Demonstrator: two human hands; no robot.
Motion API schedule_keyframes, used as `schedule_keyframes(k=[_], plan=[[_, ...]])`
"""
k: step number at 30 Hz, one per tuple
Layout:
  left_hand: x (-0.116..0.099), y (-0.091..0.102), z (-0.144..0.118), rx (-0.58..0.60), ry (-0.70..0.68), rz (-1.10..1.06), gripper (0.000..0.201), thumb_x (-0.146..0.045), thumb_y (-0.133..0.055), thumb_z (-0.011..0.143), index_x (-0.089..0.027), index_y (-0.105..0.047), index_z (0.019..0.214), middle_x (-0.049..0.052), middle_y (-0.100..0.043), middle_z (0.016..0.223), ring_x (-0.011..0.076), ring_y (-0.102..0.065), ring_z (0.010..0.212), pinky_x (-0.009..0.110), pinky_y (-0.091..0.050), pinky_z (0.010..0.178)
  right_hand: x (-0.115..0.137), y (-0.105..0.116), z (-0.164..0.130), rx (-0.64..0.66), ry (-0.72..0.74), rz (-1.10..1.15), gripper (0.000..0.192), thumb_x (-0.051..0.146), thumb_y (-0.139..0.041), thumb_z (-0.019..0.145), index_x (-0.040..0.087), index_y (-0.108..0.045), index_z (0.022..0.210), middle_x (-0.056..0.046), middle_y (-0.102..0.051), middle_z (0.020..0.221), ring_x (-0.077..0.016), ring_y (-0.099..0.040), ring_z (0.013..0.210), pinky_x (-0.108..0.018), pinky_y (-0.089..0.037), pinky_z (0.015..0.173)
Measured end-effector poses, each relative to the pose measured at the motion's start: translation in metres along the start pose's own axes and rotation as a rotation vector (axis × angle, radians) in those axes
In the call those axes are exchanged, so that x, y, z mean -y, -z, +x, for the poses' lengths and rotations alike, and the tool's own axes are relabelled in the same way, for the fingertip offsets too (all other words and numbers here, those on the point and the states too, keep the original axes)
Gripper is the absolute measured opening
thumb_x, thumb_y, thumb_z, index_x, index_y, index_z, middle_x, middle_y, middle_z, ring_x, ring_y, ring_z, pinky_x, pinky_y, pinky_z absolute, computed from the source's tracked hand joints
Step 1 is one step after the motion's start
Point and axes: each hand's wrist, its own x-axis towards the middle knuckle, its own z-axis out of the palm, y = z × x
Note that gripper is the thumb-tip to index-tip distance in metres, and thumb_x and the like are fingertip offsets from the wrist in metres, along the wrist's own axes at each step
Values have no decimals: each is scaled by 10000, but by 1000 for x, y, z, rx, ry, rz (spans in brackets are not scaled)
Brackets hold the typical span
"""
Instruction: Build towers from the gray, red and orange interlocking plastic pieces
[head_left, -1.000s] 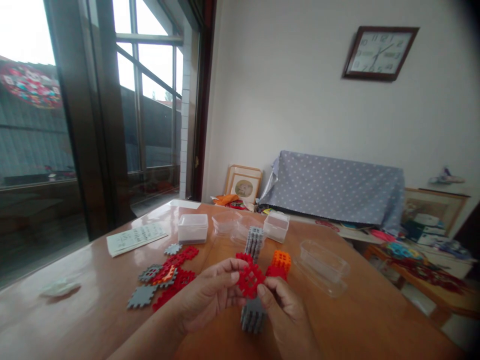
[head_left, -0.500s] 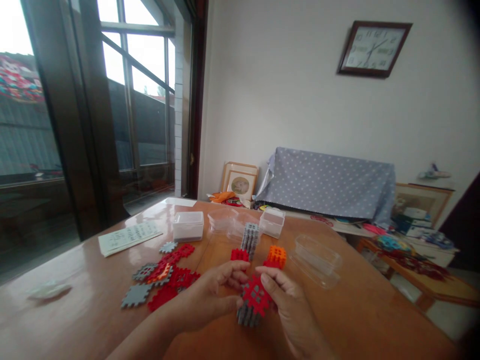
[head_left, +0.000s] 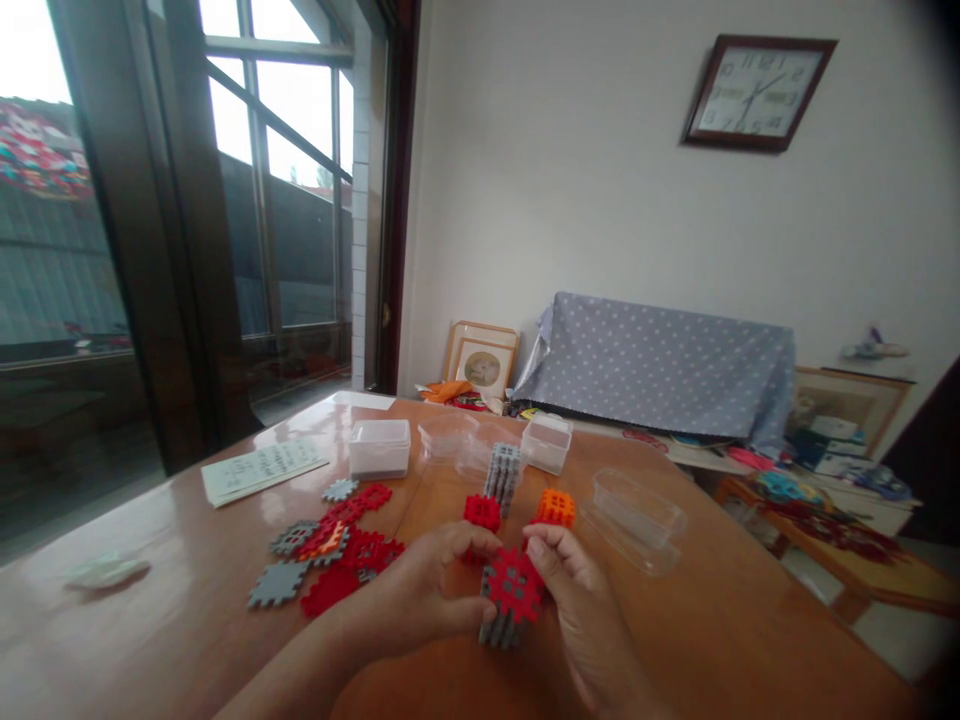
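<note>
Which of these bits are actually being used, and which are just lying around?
In use:
left hand
right hand
red tile
grey block

Lying about:
loose tiles
orange cube
red cube
grey stack
clear boxes
paper sheet

We are in a home living room: a wall clock (head_left: 757, 92) at one o'clock, a cloth-draped sofa (head_left: 660, 368) at twelve, framed pictures (head_left: 480, 364) leaning on the wall, a tall window (head_left: 277, 190) at ten, and our wooden table (head_left: 750, 620).

table (head_left: 750, 640): glossy wood | tiles (head_left: 352, 550): matt plastic | boxes (head_left: 379, 447): clear plastic
</note>
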Motion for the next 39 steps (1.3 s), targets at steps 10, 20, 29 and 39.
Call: schedule_keyframes(k=[10,20,29,39], plan=[[52,19,28,-405,164,161,433,-355,-726,833,-191,-649,1226,110,-702,1269,281,-629,1199,420,-446,1066,0,11,6,-171,53,-107,418,629,-625,908,221,-696,962,-51,-689,862,-183,-560,728,-282,-446,626],[67,8,43,-396,158,236,431,-353,-750,810,-168,-677,1193,134,-700,1262,303,-620,1210,451,-440,1072,-1,11,7,-186,50,-106,389,613,-651,889,236,-709,966,-33,-696,846,-176,-569,718,-278,-448,618],[70,6,44,-377,124,237,424,-338,-749,807,-174,-682,1192,126,-701,1238,290,-629,1195,445,-448,1075,-2,10,6,-182,43,-97,367,581,-669,880,232,-706,986,-38,-708,865,-175,-574,717,-280,-455,617],[73,6,45,-373,89,221,429,-375,-747,811,-184,-703,1192,121,-705,1231,305,-630,1197,472,-452,1086,5,5,5,-215,59,-95,419,605,-715,821,201,-732,929,-46,-712,793,-179,-593,661,-279,-451,582]])
